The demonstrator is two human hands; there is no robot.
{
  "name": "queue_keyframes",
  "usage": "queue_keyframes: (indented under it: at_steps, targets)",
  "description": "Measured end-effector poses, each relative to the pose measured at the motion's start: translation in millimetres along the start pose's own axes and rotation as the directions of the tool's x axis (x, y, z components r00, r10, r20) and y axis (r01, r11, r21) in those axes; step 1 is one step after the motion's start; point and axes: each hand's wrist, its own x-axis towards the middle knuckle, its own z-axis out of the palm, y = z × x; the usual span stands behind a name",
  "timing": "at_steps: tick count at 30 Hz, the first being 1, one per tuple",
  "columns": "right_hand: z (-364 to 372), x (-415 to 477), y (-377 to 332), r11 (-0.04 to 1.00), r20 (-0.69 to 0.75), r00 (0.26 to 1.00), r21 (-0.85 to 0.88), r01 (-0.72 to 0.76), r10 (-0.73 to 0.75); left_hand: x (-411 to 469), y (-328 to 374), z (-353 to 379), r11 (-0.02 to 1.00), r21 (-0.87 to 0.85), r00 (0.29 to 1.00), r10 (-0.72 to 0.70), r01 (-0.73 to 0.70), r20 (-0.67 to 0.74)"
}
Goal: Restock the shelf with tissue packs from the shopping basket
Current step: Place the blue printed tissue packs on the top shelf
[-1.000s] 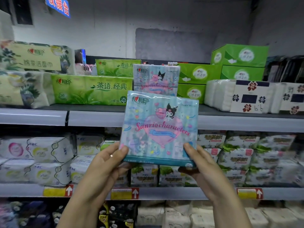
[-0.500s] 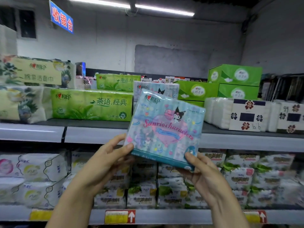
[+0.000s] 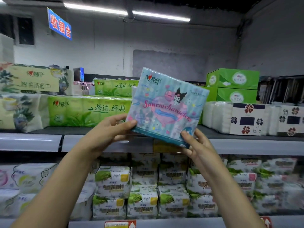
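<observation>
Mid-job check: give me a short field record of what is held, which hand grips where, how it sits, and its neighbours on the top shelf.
held item: pale blue plastic-wrapped tissue pack with pink heart print
left hand: grips its lower left corner
right hand: grips its lower right corner
attitude: tilted, in front of the grey top shelf
shelf, left of pack: long green tissue pack
shelf, right of pack: green cardboard boxes; white packs with dark flower labels
basket: not in view

Small shop aisle, metal shelving [image 3: 105, 142] stocked in rows with packaged tissue, green tissue multipacks [image 3: 88, 111], green tissue boxes [image 3: 233, 79], price labels [image 3: 120, 224] on the shelf edge, blue hanging sign [image 3: 59, 23] with red Chinese characters, fluorescent tube lights [image 3: 126, 12] overhead
</observation>
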Motion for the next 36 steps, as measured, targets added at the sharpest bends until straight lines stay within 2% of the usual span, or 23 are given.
queue_keyframes:
  at_steps: [5,9,14,18,21,25,32,36]
  targets:
    - [4,27,-11,0.993,0.027,0.996,-0.078,0.088,-0.086,21,6,-12,0.970,0.219,0.994,0.104,-0.107,0.024]
    - [1,54,-24,0.979,0.040,0.994,-0.173,0.108,-0.103,43,5,-17,0.910,0.400,0.992,0.125,-0.112,-0.007]
    - [-11,86,-25,0.953,0.110,0.990,-0.282,0.111,-0.083,63,-3,-11,0.909,0.397,0.986,0.161,-0.129,-0.048]
    - [-17,107,-16,0.918,0.150,0.985,-0.371,0.140,-0.090,69,-19,-8,0.862,0.493,0.979,0.183,-0.114,-0.094]
    - [-20,116,-8,0.891,0.160,0.983,-0.430,0.147,-0.084,72,-23,-10,0.892,0.439,0.977,0.179,-0.111,-0.117]
    - [-20,116,-5,0.830,0.198,0.974,-0.520,0.202,-0.113,74,-26,-15,0.876,0.467,0.975,0.195,-0.123,-0.109]
    - [-24,110,-3,0.783,0.188,0.975,-0.586,0.208,-0.118,77,-32,-23,0.763,0.631,0.970,0.235,-0.141,-0.067]
    - [-24,109,-4,0.765,0.186,0.979,-0.617,0.184,-0.085,74,-30,-20,0.776,0.617,0.978,0.203,-0.131,-0.049]
